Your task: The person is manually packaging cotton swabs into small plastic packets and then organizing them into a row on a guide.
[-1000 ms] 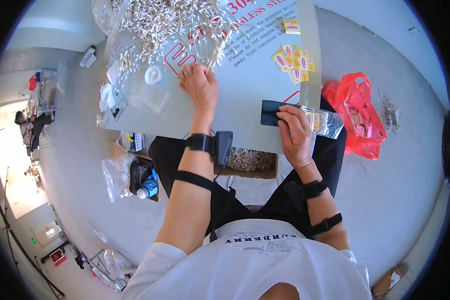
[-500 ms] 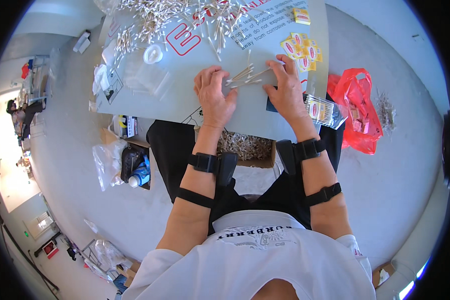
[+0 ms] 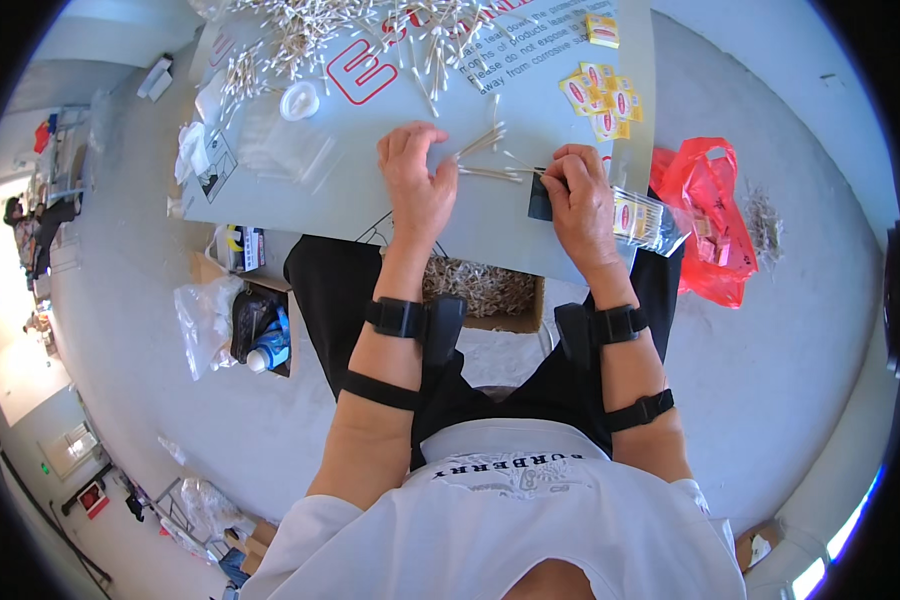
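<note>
My left hand (image 3: 417, 182) lies on the grey board (image 3: 490, 225) with its fingers on a small bundle of cotton swabs (image 3: 482, 150). My right hand (image 3: 580, 195) pinches the other end of those swabs, over a small dark card (image 3: 540, 200). A clear packet of swabs with a yellow label (image 3: 642, 218) lies just right of my right hand. A big loose pile of swabs (image 3: 310, 35) covers the far part of the board.
Yellow and red labels (image 3: 598, 95) lie at the board's far right. A red plastic bag (image 3: 705, 215) sits on the floor at right. A cardboard box of swabs (image 3: 482, 290) stands under the board's near edge. Bags and a bottle (image 3: 245, 330) lie at left.
My left hand drew back from the far pile with a few swabs. My right hand left the packet and came up to meet it; both hands now hold the small bundle.
</note>
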### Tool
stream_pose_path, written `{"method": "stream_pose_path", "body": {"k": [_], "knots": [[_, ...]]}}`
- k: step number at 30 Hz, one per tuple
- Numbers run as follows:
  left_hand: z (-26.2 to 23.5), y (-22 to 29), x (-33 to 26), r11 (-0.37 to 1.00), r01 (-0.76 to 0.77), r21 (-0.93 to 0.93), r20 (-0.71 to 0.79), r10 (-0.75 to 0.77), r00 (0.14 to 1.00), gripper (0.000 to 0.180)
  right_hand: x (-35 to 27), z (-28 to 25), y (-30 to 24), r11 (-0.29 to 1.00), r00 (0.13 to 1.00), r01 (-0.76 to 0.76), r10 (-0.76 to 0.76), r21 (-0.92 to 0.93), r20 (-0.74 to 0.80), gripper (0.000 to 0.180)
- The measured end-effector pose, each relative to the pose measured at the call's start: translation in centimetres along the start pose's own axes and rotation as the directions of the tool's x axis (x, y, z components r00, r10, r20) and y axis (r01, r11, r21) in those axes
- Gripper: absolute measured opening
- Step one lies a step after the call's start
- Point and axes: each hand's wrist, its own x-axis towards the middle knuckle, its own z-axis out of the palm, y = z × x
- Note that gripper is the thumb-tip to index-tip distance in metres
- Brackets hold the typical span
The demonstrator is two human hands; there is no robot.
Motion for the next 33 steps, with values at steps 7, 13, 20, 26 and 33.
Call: {"method": "stream_pose_path", "body": {"k": [7, 13, 20, 26, 33], "knots": [[3.2, 3.9, 7.0, 0.964, 0.105, 0.245, 0.447, -0.209, 0.870, 0.019, -1.2, 0.7, -1.1, 0.996, 0.996, -0.041, 0.035, -0.073, -0.086, 0.027], [4.7, 2.0, 8.2, 0.984, 0.170, 0.050, 0.248, -0.177, 0.952, 0.012, -0.8, 1.4, -0.8, 0.995, 0.999, 0.009, -0.013, -0.095, -0.038, 0.028], [3.5, 0.4, 7.7, 0.973, 0.044, -0.225, -0.195, -0.089, 0.977, 0.006, -0.5, 1.2, -0.7, 0.996, 0.999, 0.002, -0.006, -0.087, -0.043, 0.027], [3.0, 0.3, 8.5, 0.997, -0.077, -0.019, -0.013, 0.077, 0.997, 0.016, -0.7, 1.6, -1.0, 0.997, 0.996, -0.004, -0.003, -0.077, -0.084, 0.027], [2.0, 0.0, 11.3, 0.904, -0.277, 0.325, 0.251, 0.200, 0.947, 0.027, -0.9, 1.4, -1.0, 0.999, 0.996, -0.036, 0.034, -0.019, -0.087, 0.026]]}}
